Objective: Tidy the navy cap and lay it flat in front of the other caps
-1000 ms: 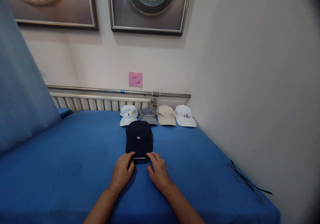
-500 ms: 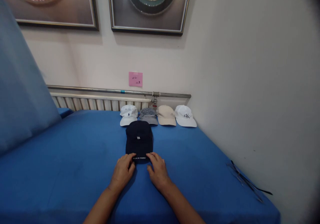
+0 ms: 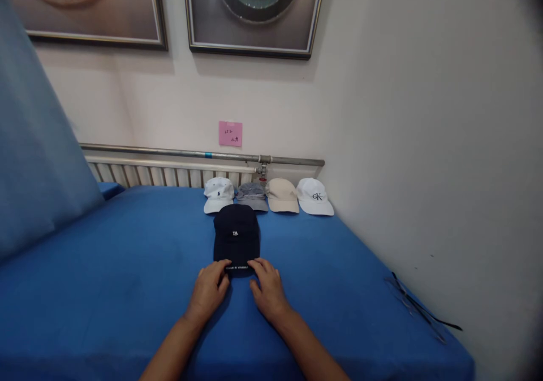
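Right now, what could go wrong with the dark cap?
1. Bumping: the dark cap overlaps the grey cap in view, so a forward push might shove it; whether they touch is unclear.
2. Knock-on: the grey cap sits close beside the beige cap, so a bump could shift both.
3. Slipping: the left grip and right grip show fingers only near the brim's front corners, so a lift might tip it.
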A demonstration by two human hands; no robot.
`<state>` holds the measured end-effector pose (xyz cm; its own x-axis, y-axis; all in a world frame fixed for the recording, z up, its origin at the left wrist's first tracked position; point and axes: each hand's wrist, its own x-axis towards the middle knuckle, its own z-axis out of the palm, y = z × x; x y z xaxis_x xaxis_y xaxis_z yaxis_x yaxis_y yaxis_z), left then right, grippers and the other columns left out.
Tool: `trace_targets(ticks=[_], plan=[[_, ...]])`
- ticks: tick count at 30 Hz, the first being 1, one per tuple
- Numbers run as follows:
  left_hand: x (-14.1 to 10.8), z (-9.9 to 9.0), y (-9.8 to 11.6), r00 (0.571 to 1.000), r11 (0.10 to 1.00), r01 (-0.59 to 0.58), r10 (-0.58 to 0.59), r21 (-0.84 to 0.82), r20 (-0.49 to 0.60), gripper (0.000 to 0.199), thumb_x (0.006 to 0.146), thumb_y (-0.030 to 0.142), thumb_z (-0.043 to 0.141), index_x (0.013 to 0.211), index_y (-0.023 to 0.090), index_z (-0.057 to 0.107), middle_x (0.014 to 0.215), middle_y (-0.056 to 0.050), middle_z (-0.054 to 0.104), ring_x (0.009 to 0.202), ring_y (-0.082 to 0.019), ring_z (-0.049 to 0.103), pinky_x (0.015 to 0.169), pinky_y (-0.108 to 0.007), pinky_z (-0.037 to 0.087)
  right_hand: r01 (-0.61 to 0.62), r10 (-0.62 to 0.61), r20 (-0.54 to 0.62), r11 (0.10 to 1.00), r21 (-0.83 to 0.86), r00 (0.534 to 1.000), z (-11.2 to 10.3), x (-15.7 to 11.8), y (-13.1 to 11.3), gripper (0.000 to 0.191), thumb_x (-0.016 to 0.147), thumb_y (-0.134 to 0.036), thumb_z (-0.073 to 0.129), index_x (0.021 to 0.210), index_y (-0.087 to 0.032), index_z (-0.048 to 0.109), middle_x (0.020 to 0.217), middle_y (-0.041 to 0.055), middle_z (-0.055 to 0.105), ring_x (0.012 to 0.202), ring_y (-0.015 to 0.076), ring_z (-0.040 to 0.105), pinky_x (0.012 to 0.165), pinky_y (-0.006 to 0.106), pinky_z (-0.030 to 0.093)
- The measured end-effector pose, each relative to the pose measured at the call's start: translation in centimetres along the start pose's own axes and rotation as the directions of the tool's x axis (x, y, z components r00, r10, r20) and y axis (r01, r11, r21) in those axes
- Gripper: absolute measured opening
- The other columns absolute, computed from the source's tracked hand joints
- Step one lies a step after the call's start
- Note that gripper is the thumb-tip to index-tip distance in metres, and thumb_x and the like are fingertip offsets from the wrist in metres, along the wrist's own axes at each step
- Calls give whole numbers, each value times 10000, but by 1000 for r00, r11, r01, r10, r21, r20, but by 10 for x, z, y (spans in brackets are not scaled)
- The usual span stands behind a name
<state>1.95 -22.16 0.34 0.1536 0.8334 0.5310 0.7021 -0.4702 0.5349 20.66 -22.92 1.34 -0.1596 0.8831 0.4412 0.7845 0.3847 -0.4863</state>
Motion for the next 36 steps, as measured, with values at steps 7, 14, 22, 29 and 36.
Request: trace_targets(ticks=[7, 14, 22, 29, 36], plan=[[10, -10, 13, 998, 998, 52, -54, 47, 44, 265, 815, 104, 502, 1012, 177, 663, 931, -60, 727, 877, -192, 660, 837, -330, 495, 64, -69, 59, 995, 71, 996, -1, 1, 6, 452, 778, -130, 466, 1204, -185, 609, 1225, 139, 619, 1182, 275, 565, 1020, 485, 426], [19, -19, 10, 988, 980, 26, -55, 198, 145, 181, 861, 173, 506, 977, 165, 644, 942, -68, 715, 905, -214, 639, 832, -356, 448, 115, -116, 17, 992, 50, 993, 13, 9, 18, 376, 803, -313, 494, 1148, -228, 618, 1141, 121, 642, 1087, 298, 608, 941, 492, 479], [21, -20, 12, 974, 953, -101, 36, 287, 224, 158, 880, 190, 497, 962, 129, 618, 894, -100, 681, 853, -237, 607, 769, -372, 403, 114, -115, 31, 993, 22, 993, 14, 6, 20, 379, 811, -367, 484, 1135, -225, 621, 1111, 126, 644, 1039, 300, 622, 887, 478, 505], [19, -23, 9, 973, 958, -139, 85, 252, 214, 151, 866, 184, 501, 941, 154, 629, 901, -86, 657, 878, -224, 578, 795, -359, 393, 124, -125, 19, 990, 68, 992, 16, 6, 15, 395, 791, -308, 502, 1154, -199, 614, 1137, 138, 636, 1087, 301, 594, 965, 497, 460], [13, -14, 10, 997, 999, -41, 43, -26, 70, 175, 830, 147, 492, 879, 190, 655, 884, -80, 624, 923, -246, 560, 899, -403, 411, -13, 5, 48, 985, 170, 999, 7, 2, -2, 444, 764, -159, 500, 1193, -198, 612, 1249, 132, 586, 1208, 290, 527, 1042, 513, 390]])
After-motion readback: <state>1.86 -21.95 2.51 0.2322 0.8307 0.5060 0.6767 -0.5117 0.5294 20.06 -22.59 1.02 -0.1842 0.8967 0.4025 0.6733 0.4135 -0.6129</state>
